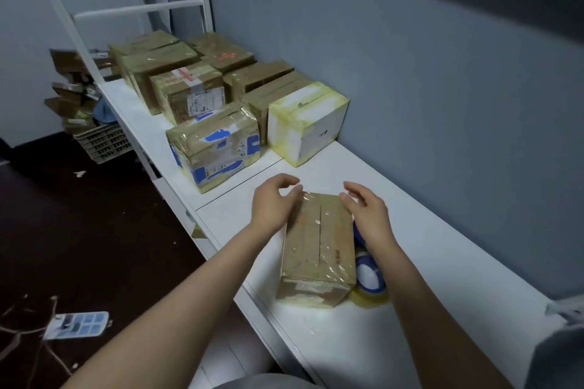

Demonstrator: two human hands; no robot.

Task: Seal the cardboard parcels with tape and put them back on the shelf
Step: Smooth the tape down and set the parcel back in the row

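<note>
A brown cardboard parcel wrapped in clear tape lies on the white shelf top in front of me. My left hand hovers at its far left corner, fingers loosely curved and holding nothing. My right hand is at its far right corner, fingers relaxed, also empty. Whether either hand touches the parcel is unclear. A roll of clear tape with a blue-and-white core lies right of the parcel, partly hidden by it and by my right forearm.
Several taped parcels stand in rows further left along the shelf, the nearest being one with blue patches and a white box. A grey wall runs behind. On the dark floor left are a crate, scraps and a blue tray.
</note>
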